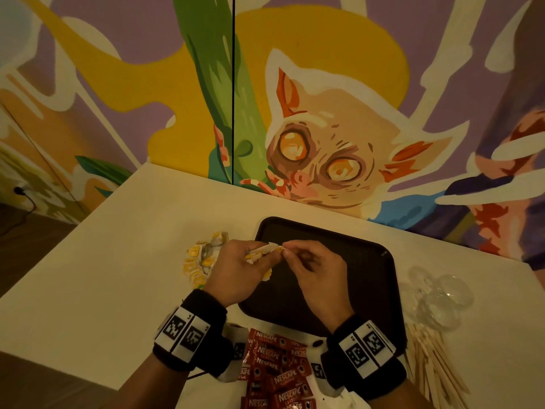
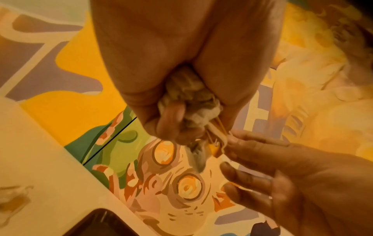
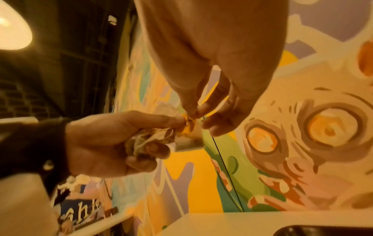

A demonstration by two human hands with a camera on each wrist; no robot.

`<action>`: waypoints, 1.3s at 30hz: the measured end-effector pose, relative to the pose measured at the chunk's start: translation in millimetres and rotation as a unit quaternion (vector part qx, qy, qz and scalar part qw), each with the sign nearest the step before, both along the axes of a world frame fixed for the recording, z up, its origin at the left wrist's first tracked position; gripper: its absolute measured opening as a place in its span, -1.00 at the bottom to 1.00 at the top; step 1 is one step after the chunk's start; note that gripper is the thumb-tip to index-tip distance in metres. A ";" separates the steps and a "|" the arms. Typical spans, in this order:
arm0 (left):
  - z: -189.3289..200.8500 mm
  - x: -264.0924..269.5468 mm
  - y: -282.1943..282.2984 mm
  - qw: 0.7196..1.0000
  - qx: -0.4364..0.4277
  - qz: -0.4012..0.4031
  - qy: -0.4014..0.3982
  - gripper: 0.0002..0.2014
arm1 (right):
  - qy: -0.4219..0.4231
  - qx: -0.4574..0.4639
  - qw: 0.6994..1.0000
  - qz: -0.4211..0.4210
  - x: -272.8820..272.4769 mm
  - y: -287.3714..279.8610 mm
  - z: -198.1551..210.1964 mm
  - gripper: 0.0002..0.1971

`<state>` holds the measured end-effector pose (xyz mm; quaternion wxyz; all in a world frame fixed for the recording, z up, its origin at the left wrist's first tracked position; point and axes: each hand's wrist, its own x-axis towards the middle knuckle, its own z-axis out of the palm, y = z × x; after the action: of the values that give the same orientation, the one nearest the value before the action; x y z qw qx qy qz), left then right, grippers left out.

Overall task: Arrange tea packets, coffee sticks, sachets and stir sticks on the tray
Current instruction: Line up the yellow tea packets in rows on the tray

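Above the dark tray's (image 1: 371, 261) left part, my left hand (image 1: 250, 258) grips a crumpled bunch of white tea packets with yellow tags (image 1: 259, 253). My right hand (image 1: 286, 251) pinches the tip of one packet sticking out of that bunch. In the left wrist view the bunch (image 2: 191, 99) is squeezed in my left hand and the right fingertips (image 2: 230, 142) hold a tag. The right wrist view shows the thumb-and-finger pinch of my right hand (image 3: 191, 115) beside the bunch (image 3: 149, 140). What shows of the tray is bare.
A pile of loose tea packets (image 1: 200, 261) lies on the white table left of the tray. Red Nescafe coffee sticks (image 1: 274, 370) lie near the front edge between my wrists. Wooden stir sticks (image 1: 436, 367) and clear glassware (image 1: 439, 299) sit to the right. A painted wall stands behind.
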<state>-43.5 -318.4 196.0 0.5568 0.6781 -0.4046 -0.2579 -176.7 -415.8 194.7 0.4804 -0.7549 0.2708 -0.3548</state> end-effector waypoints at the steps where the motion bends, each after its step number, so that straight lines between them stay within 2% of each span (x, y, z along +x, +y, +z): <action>1: 0.2 1.0 0.3 1.000 0.006 0.000 -0.007 -0.84 | 0.008 -0.036 0.999 -0.002 -0.5 -1.2 0.1 -0.84; 6: 1.8 3.4 1.8 0.997 0.021 0.005 -0.071 -0.87 | 0.056 -0.151 0.987 0.009 -4.3 -8.9 0.3 -0.93; 10: 1.6 4.7 1.0 0.991 0.038 0.000 -0.129 -0.79 | 0.088 -0.158 0.983 0.030 -8.0 -10.6 6.4 -0.94; 12: 0.1 5.1 1.5 0.990 0.044 -0.012 -0.131 -0.87 | 0.102 -0.121 0.986 0.046 -9.5 -11.8 10.9 -0.95; 15: -0.8 4.6 1.7 0.991 0.045 -0.026 -0.124 -0.89 | 0.106 -0.093 0.987 0.074 -10.8 -17.0 17.3 -0.93; 20: -0.3 4.7 3.4 0.994 0.027 -0.046 -0.100 -0.82 | 0.115 -0.170 0.974 0.097 -10.9 -28.8 25.4 -0.87; 23: 4.0 2.8 5.2 0.996 0.015 -0.060 -0.057 -0.77 | 0.095 -0.205 0.969 0.102 -7.6 -35.3 29.4 -0.85; 26: 10.6 -1.6 5.1 0.998 -0.010 -0.068 0.007 -0.85 | 0.065 -0.157 0.980 0.099 -2.1 -37.2 27.7 -0.84; 29: 15.8 -3.7 3.9 0.997 -0.040 -0.048 0.035 -0.84 | 0.061 -0.063 0.989 0.115 1.3 -32.6 19.6 -0.76; 32: 16.1 -3.5 1.1 0.997 -0.062 -0.011 0.036 -0.89 | 0.062 0.015 0.989 0.135 2.6 -26.6 12.0 -0.73; 39: 6.5 -2.3 -1.3 0.995 -0.083 0.057 0.028 -0.91 | 0.013 0.112 0.983 0.145 6.4 -16.0 9.2 -0.76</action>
<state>-45.9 -319.7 202.5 0.6357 0.6442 -0.3697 -0.2102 -170.4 -431.8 203.9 0.6051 -0.7318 0.2026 -0.2392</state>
